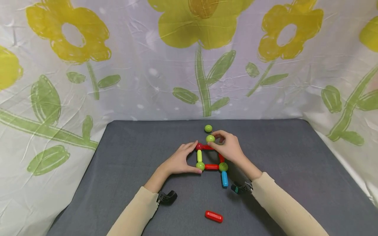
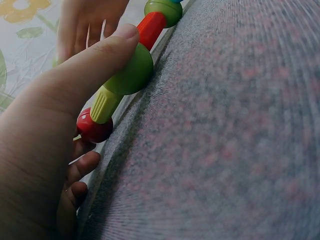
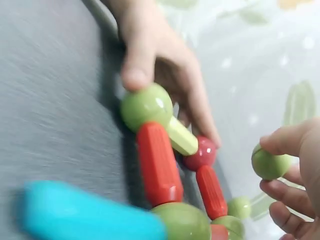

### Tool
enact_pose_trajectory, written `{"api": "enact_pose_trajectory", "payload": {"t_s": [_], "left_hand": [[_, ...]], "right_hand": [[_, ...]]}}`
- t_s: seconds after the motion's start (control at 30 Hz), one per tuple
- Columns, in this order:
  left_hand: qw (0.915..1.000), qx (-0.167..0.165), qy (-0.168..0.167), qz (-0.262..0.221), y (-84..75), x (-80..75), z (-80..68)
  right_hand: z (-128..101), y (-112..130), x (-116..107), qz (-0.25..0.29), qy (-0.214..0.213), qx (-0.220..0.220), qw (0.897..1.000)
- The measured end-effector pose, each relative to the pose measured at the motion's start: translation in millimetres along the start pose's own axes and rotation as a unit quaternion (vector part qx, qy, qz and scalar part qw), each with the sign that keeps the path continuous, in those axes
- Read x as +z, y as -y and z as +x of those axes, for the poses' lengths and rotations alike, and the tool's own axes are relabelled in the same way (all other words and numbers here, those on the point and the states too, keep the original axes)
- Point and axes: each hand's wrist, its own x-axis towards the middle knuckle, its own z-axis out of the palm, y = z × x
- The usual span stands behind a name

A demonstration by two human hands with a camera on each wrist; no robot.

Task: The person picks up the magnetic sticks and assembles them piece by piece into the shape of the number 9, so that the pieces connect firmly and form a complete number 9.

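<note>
Fingers (image 1: 218, 133) of the right hand (image 1: 229, 147) pinch a glossy green ball (image 1: 210, 138); left hand (image 1: 180, 160) thumb and fingertips clamp the rod-and-ball square frame (image 1: 211, 157).

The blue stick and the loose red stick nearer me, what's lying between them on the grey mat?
Nothing: the head view shows only bare grey mat between the blue plastic stick and the loose red plastic stick.

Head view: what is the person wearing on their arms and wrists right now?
Both arms wear long, plain beige sleeves reaching the wrists. The hands are bare: no gloves, rings or markings show on the left hand or the right hand. A small dark device, presumably the wrist camera, sits at each cuff: a black one on the left, a black one with a teal part on the right. No cables show.
</note>
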Motion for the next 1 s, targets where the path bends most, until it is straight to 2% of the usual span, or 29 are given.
{"api": "enact_pose_trajectory", "payload": {"t_s": [0.33, 0.5, 0.67, 0.87, 1.0], "left_hand": [[1.0, -0.006, -0.005, -0.001, -1.3, 0.5, 1.4], [0.9999, -0.012, 0.003, 0.001, -2.5, 0.0, 0.1], [1.0, -0.009, 0.002, -0.002, -3.0, -0.2, -1.6], [0.9998, -0.021, -0.002, 0.003, 0.5, 1.1, -6.3], [1.0, -0.009, -0.002, 0.004, 0.1, 2.8, -0.7]], "right_hand": [[-104, -6, -31, 0.06, 0.022, -0.011, 0.998], [-142, -22, -38, 0.105, 0.071, -0.041, 0.991], [-163, -40, -40, 0.142, 0.114, -0.054, 0.982], [-169, -48, -33, 0.085, 0.125, -0.077, 0.985], [-171, -46, -30, 0.05, 0.106, -0.063, 0.991]]}}
